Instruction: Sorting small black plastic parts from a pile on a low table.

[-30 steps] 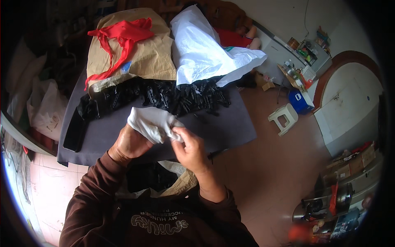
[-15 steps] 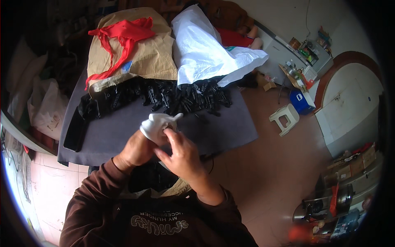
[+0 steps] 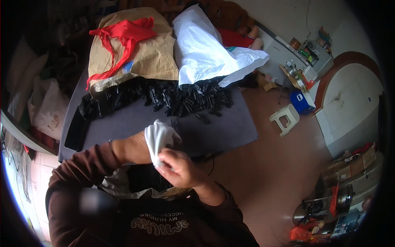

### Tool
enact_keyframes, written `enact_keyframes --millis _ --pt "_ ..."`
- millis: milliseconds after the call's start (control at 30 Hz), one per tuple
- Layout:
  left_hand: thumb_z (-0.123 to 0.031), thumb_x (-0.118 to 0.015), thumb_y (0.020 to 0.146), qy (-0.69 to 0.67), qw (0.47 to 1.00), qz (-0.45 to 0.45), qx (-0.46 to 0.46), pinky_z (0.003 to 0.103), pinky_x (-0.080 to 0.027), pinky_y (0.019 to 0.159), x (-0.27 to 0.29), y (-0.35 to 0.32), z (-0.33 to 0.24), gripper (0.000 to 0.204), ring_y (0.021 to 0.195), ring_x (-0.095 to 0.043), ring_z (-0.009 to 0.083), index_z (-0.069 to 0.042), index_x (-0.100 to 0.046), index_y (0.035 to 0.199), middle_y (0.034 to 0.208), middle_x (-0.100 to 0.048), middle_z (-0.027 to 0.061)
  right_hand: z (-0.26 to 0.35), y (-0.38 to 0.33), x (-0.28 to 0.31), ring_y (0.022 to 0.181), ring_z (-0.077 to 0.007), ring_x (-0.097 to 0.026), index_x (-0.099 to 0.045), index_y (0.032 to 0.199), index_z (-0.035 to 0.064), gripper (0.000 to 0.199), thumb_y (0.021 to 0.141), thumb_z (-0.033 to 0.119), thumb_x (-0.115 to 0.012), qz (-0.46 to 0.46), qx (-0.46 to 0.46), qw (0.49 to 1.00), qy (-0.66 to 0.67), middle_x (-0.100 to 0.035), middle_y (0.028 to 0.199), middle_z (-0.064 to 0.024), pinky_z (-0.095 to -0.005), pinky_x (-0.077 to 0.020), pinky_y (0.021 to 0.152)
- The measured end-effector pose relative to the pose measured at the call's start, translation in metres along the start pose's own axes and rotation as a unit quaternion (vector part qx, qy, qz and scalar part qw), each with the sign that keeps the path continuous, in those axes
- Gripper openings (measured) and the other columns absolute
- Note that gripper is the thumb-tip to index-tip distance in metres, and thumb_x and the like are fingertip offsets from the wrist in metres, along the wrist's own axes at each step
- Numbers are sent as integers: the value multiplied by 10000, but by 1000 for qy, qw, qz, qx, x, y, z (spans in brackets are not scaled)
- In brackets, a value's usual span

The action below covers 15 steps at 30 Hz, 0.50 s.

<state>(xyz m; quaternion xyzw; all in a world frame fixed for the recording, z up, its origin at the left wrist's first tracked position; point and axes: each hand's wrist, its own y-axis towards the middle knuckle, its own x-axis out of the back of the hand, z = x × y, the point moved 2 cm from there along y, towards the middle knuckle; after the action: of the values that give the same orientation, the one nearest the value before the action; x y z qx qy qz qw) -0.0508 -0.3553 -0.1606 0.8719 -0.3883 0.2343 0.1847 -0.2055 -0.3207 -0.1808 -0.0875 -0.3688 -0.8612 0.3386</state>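
- left hand [image 3: 140,148]: raised in front of the body, its fingers hidden under a white cloth [image 3: 156,136]; how far they are open, or whether they grip anything, cannot be told.
- right hand [image 3: 182,168]: fingers curled in, thumb and fingertips closed on the near edge of the white cloth — a pinch that appears to keep the fabric taut against the left hand.
- the white cloth: between the hands, wrapped around the left one, its folds converging on the right fingertips, which suggests tension.
- grey tabletop [image 3: 117,131]: beyond and partly beneath the hands.
- small black parts [image 3: 189,99]: heaped beyond both hands — presumably left there to be within reach.
- brown sack [image 3: 158,57] and white sack [image 3: 205,59]: beyond the heap, lying flat behind it; a red cloth [image 3: 135,32] is draped over the brown one.
- flat black slab [image 3: 75,136]: left of the left hand, near the table's edge, perhaps to be out of the way.
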Motion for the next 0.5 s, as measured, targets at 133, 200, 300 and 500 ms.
enact_keyframes --millis 133,200,300,500 --pt "-51 -524 901 -211 967 -125 -74 377 -422 1010 17 -11 -9 306 1154 -547 261 7 -562 1199 1311 -526 163 7 -4 24 632 -48 -456 -571 982 -11 112 915 70 -535 -65 -52 988 133 -547 783 5 -215 -386 568" --pt "-31 -553 844 17 988 -144 -48 385 -452 940 7 -1 -7 299 1084 -570 270 3 -577 1140 1216 -578 158 8 -1 14 621 -75 -459 -556 969 -7 97 896 55 -536 -12 -62 993 99 -507 739 -10 -236 -382 563" --pt "-205 -692 703 203 978 -41 -17 403 -466 925 -37 7 32 329 1214 -457 285 -114 -684 1019 1197 -595 94 10 2 -17 631 -237 -532 -507 911 13 92 839 3 -565 18 4 999 36 -531 741 -106 -359 -423 583" --pt "-226 -724 659 293 952 -27 78 356 -487 920 -38 43 -22 354 1180 -523 260 -124 -680 995 1136 -612 94 31 3 -34 649 -251 -533 -515 913 6 105 853 32 -597 20 57 998 -2 -527 767 -98 -365 -424 589"
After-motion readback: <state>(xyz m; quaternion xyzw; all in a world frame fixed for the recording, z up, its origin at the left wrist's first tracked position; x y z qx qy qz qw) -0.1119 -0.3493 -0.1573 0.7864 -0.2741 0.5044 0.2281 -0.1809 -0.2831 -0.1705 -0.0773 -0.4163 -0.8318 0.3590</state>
